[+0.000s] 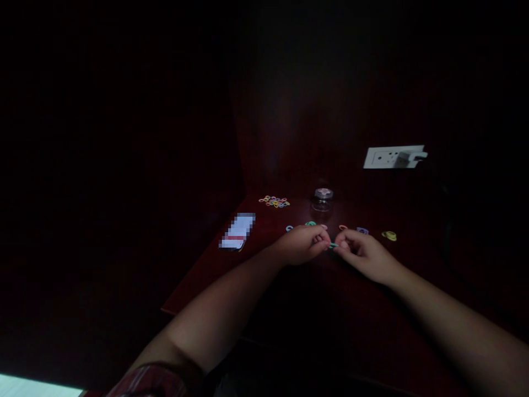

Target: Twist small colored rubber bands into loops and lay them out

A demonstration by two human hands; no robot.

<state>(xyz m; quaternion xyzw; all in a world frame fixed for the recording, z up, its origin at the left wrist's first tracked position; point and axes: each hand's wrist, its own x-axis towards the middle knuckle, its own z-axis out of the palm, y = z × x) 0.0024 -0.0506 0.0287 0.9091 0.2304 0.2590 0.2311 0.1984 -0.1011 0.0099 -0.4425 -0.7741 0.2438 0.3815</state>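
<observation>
Over the near part of a glossy dark red-brown table [264, 237], both hands meet at a small thin green ring [333, 245], which looks like an elastic band. From where I stand, the left hand [303, 244] pinches one side of it between thumb and fingers, the rest curled in; the right hand [366, 253] pinches the other side the same way.

My worry is the pull: if the ring is as stretchy as it looks, one fingertip slipping could send it flicking away into the gloom. Just beyond the knuckles lie a pale blue ring [289, 226], a green cluster of rings [310, 223], a pink ring [324, 226], an orange-red ring [343, 226] and a purple cluster of rings [362, 230], with a yellow cluster of rings [389, 236] further right. They sit so near that a careless wrist could sweep neighbouring colours together, and the poor light might make similar shades easy to confuse.

As for containers, I see one: a squat, clear round jar [321, 205] with a lid on top, standing behind the hands. It's too dim to tell whether it holds anything. Left of it, a loose multicoloured heap of rings [275, 202] lies directly on the tabletop.
</observation>
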